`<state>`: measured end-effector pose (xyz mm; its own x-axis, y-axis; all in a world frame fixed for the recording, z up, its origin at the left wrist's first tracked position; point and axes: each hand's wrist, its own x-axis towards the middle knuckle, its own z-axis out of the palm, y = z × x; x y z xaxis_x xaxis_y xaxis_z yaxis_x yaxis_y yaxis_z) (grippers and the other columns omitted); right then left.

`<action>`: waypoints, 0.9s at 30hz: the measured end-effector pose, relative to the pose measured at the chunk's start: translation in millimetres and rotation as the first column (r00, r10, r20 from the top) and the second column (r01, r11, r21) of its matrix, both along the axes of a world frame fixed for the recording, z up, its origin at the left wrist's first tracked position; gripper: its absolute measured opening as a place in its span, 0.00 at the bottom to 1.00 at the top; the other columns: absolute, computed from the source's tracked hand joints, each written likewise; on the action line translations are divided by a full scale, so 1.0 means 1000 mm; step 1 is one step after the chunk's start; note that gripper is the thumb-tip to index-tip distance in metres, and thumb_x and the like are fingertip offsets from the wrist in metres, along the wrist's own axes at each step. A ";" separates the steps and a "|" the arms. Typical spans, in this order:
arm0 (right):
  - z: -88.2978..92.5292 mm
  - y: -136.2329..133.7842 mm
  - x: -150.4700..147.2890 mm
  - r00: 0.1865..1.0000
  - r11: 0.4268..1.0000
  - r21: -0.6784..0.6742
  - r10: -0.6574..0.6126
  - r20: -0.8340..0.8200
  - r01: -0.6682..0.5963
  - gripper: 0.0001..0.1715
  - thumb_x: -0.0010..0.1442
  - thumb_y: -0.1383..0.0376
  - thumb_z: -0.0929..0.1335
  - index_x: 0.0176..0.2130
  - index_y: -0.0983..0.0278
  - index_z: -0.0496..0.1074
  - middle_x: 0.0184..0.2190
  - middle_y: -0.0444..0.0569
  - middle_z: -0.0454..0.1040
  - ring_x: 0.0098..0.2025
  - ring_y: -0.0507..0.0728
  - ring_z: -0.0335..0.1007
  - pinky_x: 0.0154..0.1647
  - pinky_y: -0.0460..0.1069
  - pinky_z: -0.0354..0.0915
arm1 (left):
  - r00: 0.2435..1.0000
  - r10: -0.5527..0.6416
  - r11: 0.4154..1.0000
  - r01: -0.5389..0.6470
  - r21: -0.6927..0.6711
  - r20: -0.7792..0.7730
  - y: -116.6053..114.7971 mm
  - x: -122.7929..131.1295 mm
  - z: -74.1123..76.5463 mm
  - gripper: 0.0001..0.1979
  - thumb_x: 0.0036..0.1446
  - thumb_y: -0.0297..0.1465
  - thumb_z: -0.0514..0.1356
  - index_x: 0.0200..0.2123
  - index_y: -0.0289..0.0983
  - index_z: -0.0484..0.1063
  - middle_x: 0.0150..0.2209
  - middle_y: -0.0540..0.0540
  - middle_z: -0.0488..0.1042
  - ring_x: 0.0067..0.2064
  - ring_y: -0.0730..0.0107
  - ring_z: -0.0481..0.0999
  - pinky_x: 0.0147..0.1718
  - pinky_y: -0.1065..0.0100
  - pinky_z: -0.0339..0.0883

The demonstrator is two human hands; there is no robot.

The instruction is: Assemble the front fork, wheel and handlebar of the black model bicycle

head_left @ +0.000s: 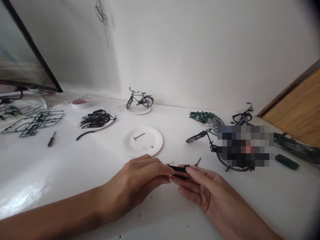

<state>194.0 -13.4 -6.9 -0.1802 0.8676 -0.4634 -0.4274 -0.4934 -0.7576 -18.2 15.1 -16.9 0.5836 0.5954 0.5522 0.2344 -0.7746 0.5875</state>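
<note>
Between my fingertips is a small black part (179, 169), long and narrow, its exact kind unclear. My left hand (142, 180) pinches its left end, the fingers pressed together. On the other end, my right hand (207, 186) grips with thumb and forefinger while its lower fingers curl beneath. A thin wire-like piece juts out near the left fingertips. Just beyond my hands lies a white paper plate (156, 136) with a grey T-shaped piece (139, 136) and a few tiny bits. A partly built model bicycle (212, 146) lies to the right, partly covered by a blurred patch.
An upright model bicycle (140, 99) stands on a plate by the wall. Black parts (96, 119) fill another plate, green parts (202, 116) a third. Green sprue frames (35, 121) and a screwdriver (51, 139) lie left. A green block (287, 161) sits at right, below wooden panelling (295, 103).
</note>
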 end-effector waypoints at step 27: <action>0.001 -0.002 0.003 0.874 0.933 0.317 -0.004 0.487 -0.172 0.17 0.60 0.57 0.71 0.45 0.64 0.79 0.38 0.54 0.81 0.32 0.57 0.79 0.28 0.49 0.76 | 0.815 -0.065 0.884 0.315 0.345 -0.576 -0.008 0.005 0.019 0.11 0.68 0.23 0.48 0.38 0.32 0.70 0.32 0.44 0.72 0.32 0.68 0.68 0.34 0.64 0.64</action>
<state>197.4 -15.3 -5.5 -0.0961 0.9771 -0.1900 0.0566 -0.1852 -0.9811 -12.9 6.7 1.9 0.9319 0.2330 0.2781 0.2332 -0.9719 0.0327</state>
